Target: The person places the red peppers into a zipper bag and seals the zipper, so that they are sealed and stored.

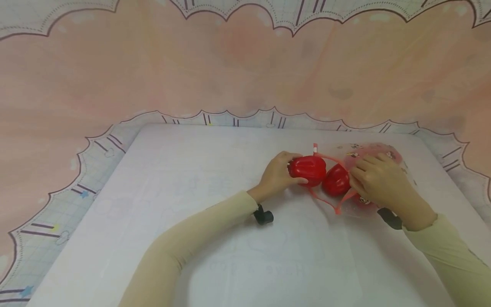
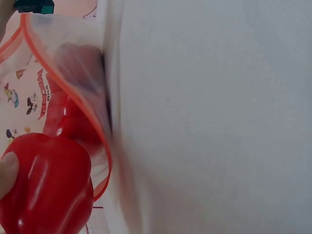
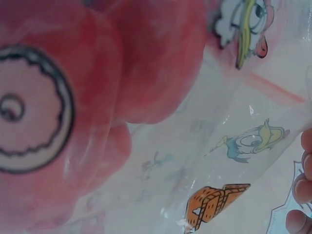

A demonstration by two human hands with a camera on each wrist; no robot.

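Observation:
My left hand [image 1: 277, 175] grips a glossy red bell pepper [image 1: 310, 169] from its left side, just outside the mouth of a clear zip bag [image 1: 358, 148]. The bag has an orange-red edge and cartoon prints. Beyond the gripped pepper, a second red bell pepper [image 1: 336, 180] lies in the bag's mouth. My right hand [image 1: 383, 181] holds the bag on its right side, fingers bent over the plastic. Through the printed film the right wrist view shows more red bell peppers [image 3: 156, 68], their number unclear. The left wrist view has the gripped pepper [image 2: 51, 187] before the open mouth.
A white table [image 1: 230, 256] lies beneath both hands. Dark wrist-camera pieces [image 1: 264, 215] hang under the left wrist. Behind and around the table drapes a peach cloth [image 1: 230, 68] with a scalloped printed border.

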